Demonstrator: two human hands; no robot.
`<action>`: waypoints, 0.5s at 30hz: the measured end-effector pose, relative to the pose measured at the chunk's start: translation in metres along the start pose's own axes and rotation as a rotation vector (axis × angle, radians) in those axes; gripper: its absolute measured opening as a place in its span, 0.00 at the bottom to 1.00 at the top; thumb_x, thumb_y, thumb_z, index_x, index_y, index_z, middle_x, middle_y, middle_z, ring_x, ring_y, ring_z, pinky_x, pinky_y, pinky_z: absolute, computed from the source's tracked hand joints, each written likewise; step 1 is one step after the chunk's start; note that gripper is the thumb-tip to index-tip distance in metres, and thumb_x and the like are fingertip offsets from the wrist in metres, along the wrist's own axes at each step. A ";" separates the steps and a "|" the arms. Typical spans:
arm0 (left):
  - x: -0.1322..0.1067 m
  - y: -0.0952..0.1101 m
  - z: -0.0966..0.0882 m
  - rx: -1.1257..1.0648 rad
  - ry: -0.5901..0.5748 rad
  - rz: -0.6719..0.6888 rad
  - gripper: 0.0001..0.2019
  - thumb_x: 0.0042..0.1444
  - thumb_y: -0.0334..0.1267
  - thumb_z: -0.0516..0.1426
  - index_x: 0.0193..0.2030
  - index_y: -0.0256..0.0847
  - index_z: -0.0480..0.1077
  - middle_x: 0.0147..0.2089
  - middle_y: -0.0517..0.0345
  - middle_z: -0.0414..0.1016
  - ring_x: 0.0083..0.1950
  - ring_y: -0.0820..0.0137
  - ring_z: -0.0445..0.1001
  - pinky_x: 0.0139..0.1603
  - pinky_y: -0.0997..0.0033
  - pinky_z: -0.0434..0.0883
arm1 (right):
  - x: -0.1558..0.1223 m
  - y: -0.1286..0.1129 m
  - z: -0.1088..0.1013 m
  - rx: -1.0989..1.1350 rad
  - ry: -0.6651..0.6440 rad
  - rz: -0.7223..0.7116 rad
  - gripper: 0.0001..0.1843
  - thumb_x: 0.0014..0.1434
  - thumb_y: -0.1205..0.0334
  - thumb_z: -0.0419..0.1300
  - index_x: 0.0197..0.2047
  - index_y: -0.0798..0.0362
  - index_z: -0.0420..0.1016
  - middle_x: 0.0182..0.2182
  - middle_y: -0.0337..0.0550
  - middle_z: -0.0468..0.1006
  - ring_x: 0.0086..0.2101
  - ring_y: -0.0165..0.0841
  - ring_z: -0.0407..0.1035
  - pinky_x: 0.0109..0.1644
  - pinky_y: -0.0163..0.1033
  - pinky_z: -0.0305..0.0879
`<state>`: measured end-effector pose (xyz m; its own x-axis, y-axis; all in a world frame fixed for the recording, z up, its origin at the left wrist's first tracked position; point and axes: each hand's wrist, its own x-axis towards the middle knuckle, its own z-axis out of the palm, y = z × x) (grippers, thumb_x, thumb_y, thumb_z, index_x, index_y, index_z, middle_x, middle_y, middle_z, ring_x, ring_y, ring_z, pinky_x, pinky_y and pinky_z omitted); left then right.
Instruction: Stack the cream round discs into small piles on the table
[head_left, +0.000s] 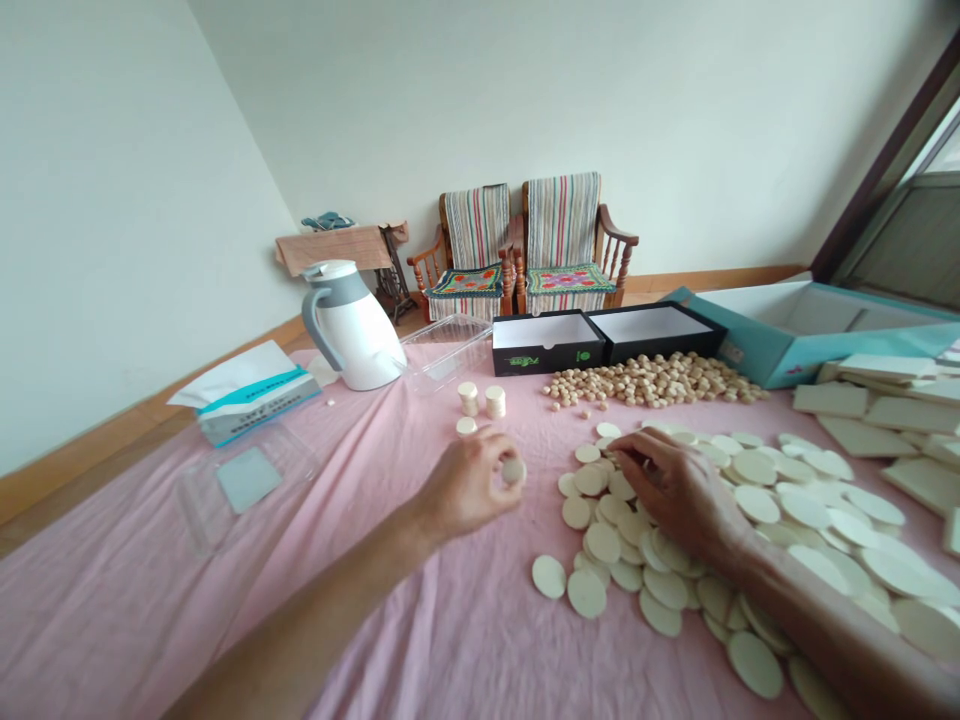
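Note:
My left hand (469, 485) is curled round a small stack of cream round discs (513, 470), held above the pink tablecloth (360, 600). My right hand (675, 485) rests palm down on a wide spread of loose cream discs (765, 505), its fingertips pinched on one at the pile's left edge. Short stacks of discs (484, 400) stand just beyond my left hand.
A heap of small tan pellets (652, 380) lies behind the discs. Two open black boxes (600, 338), a teal box (787, 335), cream rectangular slabs (885, 420), a white jug (349, 325), clear plastic trays (442, 350) and a tissue pack (247, 395) ring the work area.

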<state>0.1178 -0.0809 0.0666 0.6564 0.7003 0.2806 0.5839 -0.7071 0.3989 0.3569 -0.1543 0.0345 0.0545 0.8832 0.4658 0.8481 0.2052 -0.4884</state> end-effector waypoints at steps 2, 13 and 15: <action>0.007 -0.024 -0.012 0.035 0.136 -0.062 0.08 0.46 0.31 0.56 0.35 0.39 0.70 0.38 0.57 0.71 0.34 0.72 0.69 0.36 0.74 0.67 | 0.000 0.001 0.000 -0.004 -0.007 -0.004 0.10 0.59 0.62 0.50 0.36 0.52 0.73 0.31 0.42 0.74 0.30 0.31 0.67 0.33 0.35 0.61; 0.016 -0.082 0.000 0.123 0.218 -0.155 0.12 0.49 0.34 0.57 0.42 0.41 0.73 0.41 0.55 0.72 0.40 0.69 0.71 0.38 0.72 0.68 | 0.000 0.001 0.001 -0.015 -0.021 -0.011 0.10 0.59 0.63 0.51 0.37 0.52 0.73 0.31 0.41 0.74 0.29 0.31 0.67 0.33 0.36 0.61; 0.018 -0.083 0.003 0.127 0.204 -0.140 0.11 0.49 0.33 0.56 0.41 0.41 0.73 0.39 0.56 0.73 0.39 0.69 0.71 0.39 0.72 0.68 | 0.000 0.000 0.001 -0.016 -0.025 -0.006 0.10 0.59 0.62 0.51 0.37 0.52 0.73 0.31 0.41 0.74 0.29 0.30 0.67 0.33 0.35 0.60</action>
<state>0.0825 -0.0103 0.0363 0.4628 0.7880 0.4060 0.7257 -0.5998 0.3370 0.3570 -0.1544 0.0337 0.0365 0.8925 0.4497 0.8570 0.2035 -0.4735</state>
